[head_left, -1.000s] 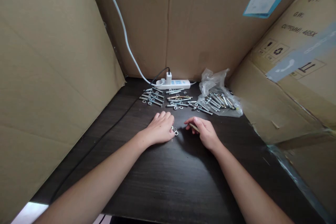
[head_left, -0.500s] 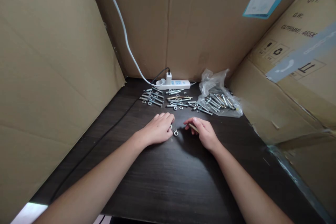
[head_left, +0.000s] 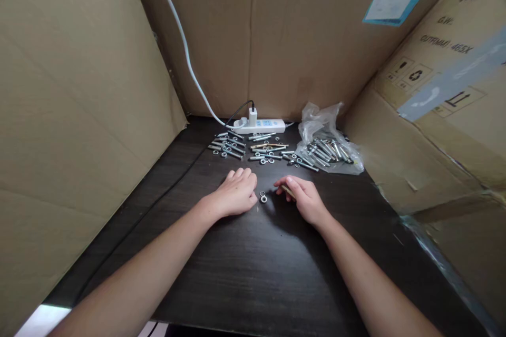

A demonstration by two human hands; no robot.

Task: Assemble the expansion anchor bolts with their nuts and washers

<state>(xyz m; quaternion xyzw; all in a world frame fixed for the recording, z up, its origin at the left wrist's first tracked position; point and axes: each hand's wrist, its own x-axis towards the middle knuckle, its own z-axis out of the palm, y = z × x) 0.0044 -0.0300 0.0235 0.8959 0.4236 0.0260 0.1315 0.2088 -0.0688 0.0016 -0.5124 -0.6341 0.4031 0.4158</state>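
A: Op, what've you got in your R hand (head_left: 302, 195)?

B: You're pinching a thin tan rod (head_left: 290, 192) btwn thumb & fingers. It slants, w/ its exposed end pointing up & left. Can't tell if that hand touches the table (head_left: 237, 279).

A: & your L hand (head_left: 237, 195)?

B: Palm down, fingers curled under, thumb drawn in nr the forefinger. Fingertips are hidden, so can't tell if you're gripping anything.

A: What's lying btwn your hands?

B: A thin ring (head_left: 262, 194) & a thicker ring (head_left: 263, 199), both flat on the table, just beside your left. Touching or overlapping, can't tell which; thin one's farther from you.

A: & farther back?

B: L to R: a batch of bolts (head_left: 236, 154) w/ loose nuts, then a middle batch (head_left: 274, 149), then a clear plastic bag (head_left: 322, 116) w/ more bolts in it. White power strip (head_left: 259, 129) sits behind the batches, charger (head_left: 252, 116) plugged in. Black cable (head_left: 158, 200) runs twd you along your left side. Cardboard (head_left: 296, 52) stands left, back & right.
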